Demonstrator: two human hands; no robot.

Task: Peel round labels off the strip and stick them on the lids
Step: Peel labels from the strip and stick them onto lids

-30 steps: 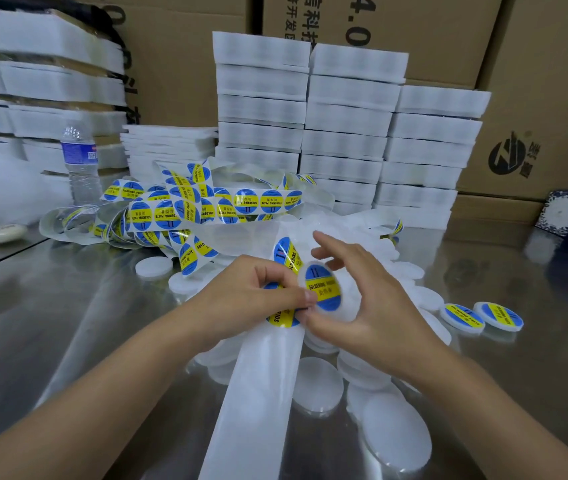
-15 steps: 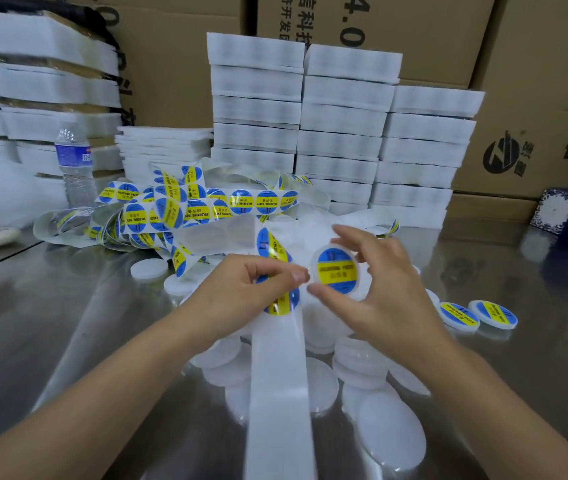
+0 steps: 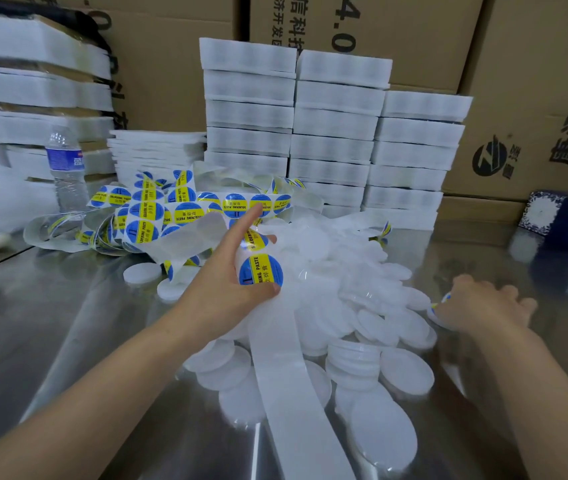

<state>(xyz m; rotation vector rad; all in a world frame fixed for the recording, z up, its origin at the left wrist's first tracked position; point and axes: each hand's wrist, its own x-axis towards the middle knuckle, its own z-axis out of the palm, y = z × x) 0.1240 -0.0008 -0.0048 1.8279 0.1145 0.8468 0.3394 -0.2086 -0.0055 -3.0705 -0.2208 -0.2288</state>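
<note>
Obs.: left hand, near frame centre, pinches the white glossy paper backing strip. The thumb is below and the curled fingers above one round blue-and-yellow paper label, and the index finger is straight, pointing to 12 o'clock. The bare, spent end of the strip runs off toward 6 o'clock. The loaded end lies in a tangle at 10 o'clock.

Right hand, at 3 o'clock, has its fingers spread, palm down on the brushed steel table. It covers a lid of which only a blue-yellow sliver shows.

The heap of plain white round plastic lids sits between the hands and spills toward 5 o'clock.

Handling (judgement):
- The label is thin, limp and tacky on one face, so it is likely to curl or stick to itself.
- Bend the strip sharply behind the label so an edge lifts, then take that edge with a fingertip only.
- The backing is slick and light and needs tension from the holding hand.
- The lids are stiff, light and smooth and will skate on steel. Hold one by the rim and press the label from the centre outward.

Background: a clear plastic water bottle at 10 o'clock, stacked white trays at 12, and brown cardboard cartons behind.
</note>
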